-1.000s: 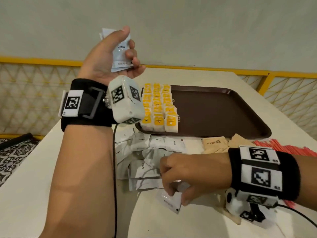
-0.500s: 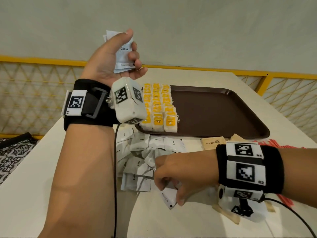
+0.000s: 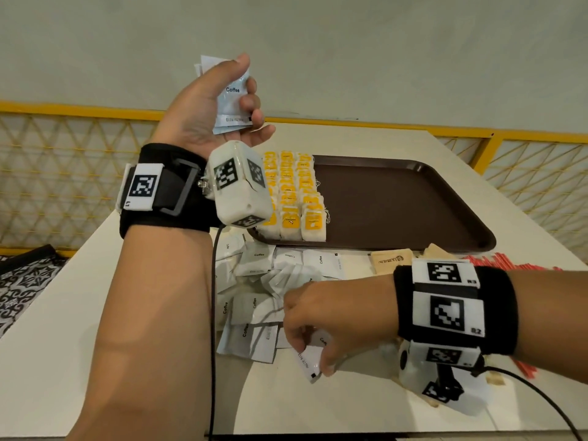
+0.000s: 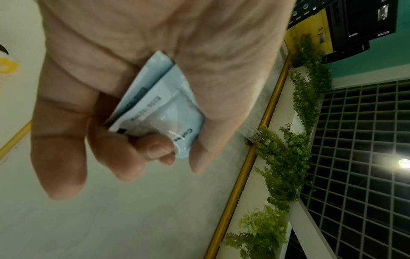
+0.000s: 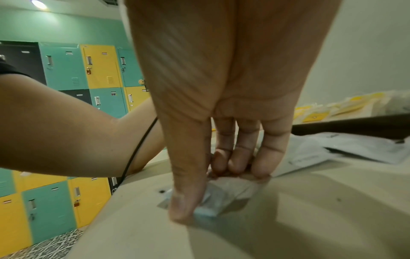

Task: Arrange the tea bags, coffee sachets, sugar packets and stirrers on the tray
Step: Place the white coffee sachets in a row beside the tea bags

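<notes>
Head view: right hand (image 3: 331, 316) pinches a sachet (image 3: 310, 361) off the tabletop (image 3: 95, 361); left hand (image 3: 203, 113) grips a stack (image 3: 230, 100). Next, probably add it there.

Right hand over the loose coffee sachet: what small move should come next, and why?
Probably lift it clear and carry it to the left hand. The right hand pinches one coffee sachet at the table, while the left holds a raised stack of sachets.
</notes>
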`<state>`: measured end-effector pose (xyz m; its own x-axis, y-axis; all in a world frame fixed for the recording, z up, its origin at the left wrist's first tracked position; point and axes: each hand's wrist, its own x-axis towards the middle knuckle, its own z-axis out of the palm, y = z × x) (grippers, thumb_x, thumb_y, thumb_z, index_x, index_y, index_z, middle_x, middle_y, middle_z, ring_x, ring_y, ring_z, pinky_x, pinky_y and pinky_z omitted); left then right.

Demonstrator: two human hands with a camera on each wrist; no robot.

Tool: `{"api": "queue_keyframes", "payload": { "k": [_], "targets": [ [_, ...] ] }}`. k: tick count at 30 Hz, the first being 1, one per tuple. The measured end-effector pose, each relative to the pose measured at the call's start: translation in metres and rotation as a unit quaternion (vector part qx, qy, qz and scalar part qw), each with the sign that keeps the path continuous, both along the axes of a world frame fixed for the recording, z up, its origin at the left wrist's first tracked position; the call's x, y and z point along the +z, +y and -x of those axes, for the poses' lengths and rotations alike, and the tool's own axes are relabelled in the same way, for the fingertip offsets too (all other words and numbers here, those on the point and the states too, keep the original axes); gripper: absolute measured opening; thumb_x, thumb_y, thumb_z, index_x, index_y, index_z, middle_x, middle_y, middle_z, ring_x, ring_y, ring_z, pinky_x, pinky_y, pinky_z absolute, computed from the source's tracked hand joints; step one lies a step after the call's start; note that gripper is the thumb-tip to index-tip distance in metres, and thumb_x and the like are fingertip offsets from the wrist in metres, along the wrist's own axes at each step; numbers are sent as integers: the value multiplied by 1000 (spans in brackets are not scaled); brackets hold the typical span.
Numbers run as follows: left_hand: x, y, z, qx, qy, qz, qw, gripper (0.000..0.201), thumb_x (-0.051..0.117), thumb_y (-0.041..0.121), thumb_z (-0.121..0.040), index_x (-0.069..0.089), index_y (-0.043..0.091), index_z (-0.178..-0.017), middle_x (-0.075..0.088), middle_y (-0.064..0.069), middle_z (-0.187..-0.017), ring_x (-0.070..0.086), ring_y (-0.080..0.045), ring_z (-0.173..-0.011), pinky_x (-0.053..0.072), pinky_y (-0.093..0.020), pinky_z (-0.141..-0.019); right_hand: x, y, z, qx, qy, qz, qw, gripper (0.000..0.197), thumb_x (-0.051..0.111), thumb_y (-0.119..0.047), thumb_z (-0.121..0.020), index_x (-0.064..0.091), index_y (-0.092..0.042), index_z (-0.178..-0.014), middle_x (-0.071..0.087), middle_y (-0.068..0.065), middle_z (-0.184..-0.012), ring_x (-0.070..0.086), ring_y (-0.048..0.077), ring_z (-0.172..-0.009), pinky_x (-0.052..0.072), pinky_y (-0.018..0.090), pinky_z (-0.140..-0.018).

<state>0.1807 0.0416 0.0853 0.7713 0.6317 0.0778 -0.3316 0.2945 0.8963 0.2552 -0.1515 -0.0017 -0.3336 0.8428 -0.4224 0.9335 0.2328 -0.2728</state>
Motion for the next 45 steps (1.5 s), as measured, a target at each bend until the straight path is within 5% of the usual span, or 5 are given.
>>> {"api": "queue_keyframes", "payload": {
  "k": [9,17,28,32,45],
  "targets": [
    [0,1,-1,-2,-3,-4,1000,25,60,39,-88,54,17,-77,47,5,-61,50,-12,-57,55,-31,-70,14,-4,-7,-1,6,-114,993,11,60,-13,-84,65,-12,-93,60,0,-93,52,14,-82,42,23,-74],
    [-1,4,-2,-8,-5,-9,1000,26,58,39,-89,53,17,-76,46,5,-61,50,-11,-57,55,-31,-71,8,11,-39,-155,15,-71,985,7,71,-28,-83,67,-28,-89,32,-6,-148,32,16,-133,34,33,-106],
    [-3,6,-4,-10,-3,-13,1000,26,59,40,-89,54,18,-77,47,6,-62,51,-11,-59,55,-32,-71,-4,31,-21,-100,-30,-75,992,45,76,-16,-77,50,-16,-113,54,1,-102,51,19,-81,42,25,-60],
    [-4,7,-4,-15,-5,-13,1000,25,59,40,-89,54,18,-77,47,5,-62,51,-12,-58,55,-32,-72,-4,38,-19,-99,-9,-12,995,87,75,-11,-77,24,-29,-145,52,6,-129,60,26,-100,53,35,-78],
    [-5,8,-9,-26,1,-11,1000,21,60,34,-88,54,18,-75,48,5,-60,51,-11,-56,55,-30,-67,13,47,-31,-134,6,-52,990,45,66,-26,-87,49,-21,-129,54,-2,-117,59,12,-82,52,25,-72]
  ]
}}
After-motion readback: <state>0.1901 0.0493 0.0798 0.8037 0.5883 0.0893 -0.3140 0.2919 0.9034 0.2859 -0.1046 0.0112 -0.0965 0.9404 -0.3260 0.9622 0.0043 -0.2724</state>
